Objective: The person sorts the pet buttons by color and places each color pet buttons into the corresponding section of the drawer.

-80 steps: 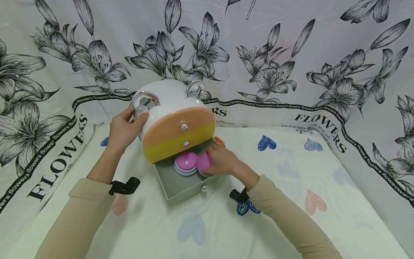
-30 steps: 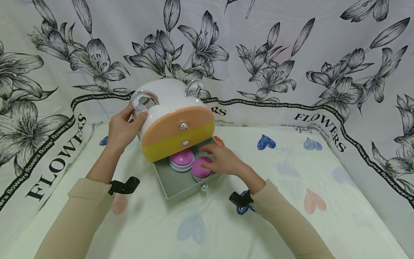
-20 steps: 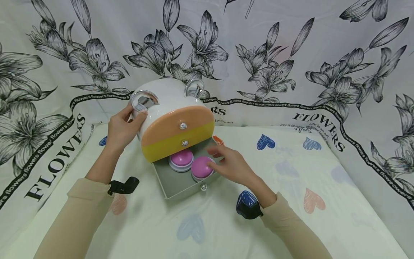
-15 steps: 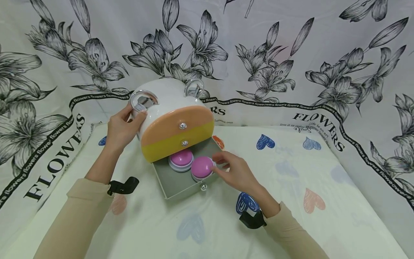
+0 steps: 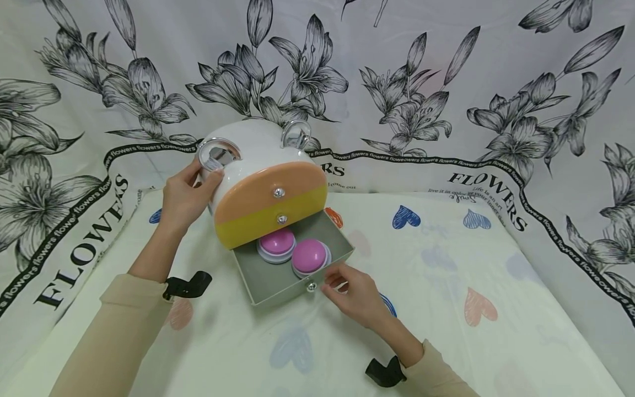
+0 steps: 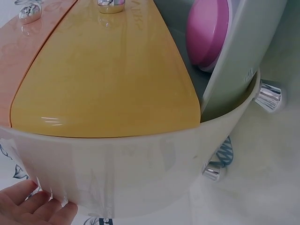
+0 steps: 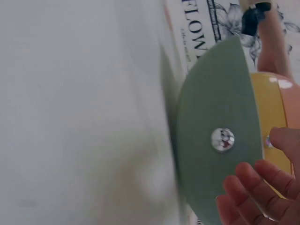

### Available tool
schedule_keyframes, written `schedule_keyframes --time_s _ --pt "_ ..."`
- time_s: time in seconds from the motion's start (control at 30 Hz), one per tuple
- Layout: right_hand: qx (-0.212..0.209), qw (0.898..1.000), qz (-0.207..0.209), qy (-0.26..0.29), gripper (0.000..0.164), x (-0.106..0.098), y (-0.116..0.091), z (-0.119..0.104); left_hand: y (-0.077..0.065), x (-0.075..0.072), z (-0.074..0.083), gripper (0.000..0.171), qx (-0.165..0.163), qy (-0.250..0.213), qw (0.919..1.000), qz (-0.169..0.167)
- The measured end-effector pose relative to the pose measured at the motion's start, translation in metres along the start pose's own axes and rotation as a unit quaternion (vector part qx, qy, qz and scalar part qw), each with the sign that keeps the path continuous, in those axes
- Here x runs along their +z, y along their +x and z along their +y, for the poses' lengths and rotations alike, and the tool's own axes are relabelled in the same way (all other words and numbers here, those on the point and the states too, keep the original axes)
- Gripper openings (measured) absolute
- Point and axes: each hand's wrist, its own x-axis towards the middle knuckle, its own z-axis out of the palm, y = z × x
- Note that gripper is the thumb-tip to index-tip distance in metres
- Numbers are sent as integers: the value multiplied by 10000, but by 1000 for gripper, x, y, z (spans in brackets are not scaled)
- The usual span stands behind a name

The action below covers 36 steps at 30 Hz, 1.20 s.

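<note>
A white, rounded drawer box (image 5: 253, 135) has an orange drawer front (image 5: 248, 198) above a yellow one (image 5: 248, 224). Its green-grey bottom drawer (image 5: 260, 281) is pulled out. Inside that drawer lie two round pink-topped containers with pale bases, a rear one (image 5: 277, 241) and a front one (image 5: 309, 256). My left hand (image 5: 186, 193) holds the box's left side beside a chrome ring (image 5: 218, 154); its fingertips also touch the shell in the left wrist view. Close to the drawer's silver knob (image 5: 311, 286), my right hand (image 5: 354, 292) has its thumb and fingers apart, with nothing between them.
A second chrome ring (image 5: 296, 134) stands on the box's right shoulder. Below the box, chrome feet (image 6: 269, 95) show in the left wrist view. The heart-print cloth (image 5: 426, 342) covers the surface, and a flower-print curtain (image 5: 412, 33) hangs behind.
My right hand has let go of the front pink-topped container and moved down and toward me, over the drawer's edge to its knob. My left hand has stayed on the box.
</note>
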Motion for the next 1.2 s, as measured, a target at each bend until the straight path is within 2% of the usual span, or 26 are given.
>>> schedule_keyframes --time_s 0.43,0.67,0.97,1.2 --pt "226 9996 99 -124 22 32 -4 3 0 0 -1 73 24 -1 10000 -8" --pt "419 9964 479 -566 25 44 -2 -2 0 0 -1 72 62 -25 10000 -9" --pt "519 9879 927 -1126 23 52 1 -6 -1 0 1 73 57 0 10000 -17" --pt "615 9879 931 -1073 22 50 7 -10 -1 -1 0 72 45 -23 10000 -16"
